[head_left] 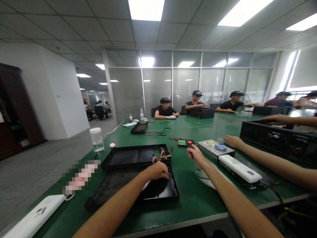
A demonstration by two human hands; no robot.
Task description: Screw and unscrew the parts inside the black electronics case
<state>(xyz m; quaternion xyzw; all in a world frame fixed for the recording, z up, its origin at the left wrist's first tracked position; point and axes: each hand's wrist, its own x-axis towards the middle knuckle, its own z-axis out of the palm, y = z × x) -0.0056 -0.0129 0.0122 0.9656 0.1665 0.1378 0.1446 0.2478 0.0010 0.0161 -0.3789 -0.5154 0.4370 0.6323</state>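
One side low, one side raised

You are holding a screwdriver (190, 143) in your right hand (195, 153), fingers wrapped around its orange handle, the shaft pointing up above the surface (190, 200). Your left hand (158, 170) is sitting curled, nearly closed, over the right part of the near black tray (119, 177), which is lying before you; there is no telling whether it is gripping anything. A second black tray (131, 156) is lying just behind, a wire bundle (162, 156) at its right end.

For good control, you are best cradling the handle loosely and directing the shaft clear of the circuit board (182, 142) just left of it and another person's hand (232, 141) beside the metal box (206, 145). On the left, you are probably working best by steadying the tray at its wall, pressing gently and leaving the wires unpinched.
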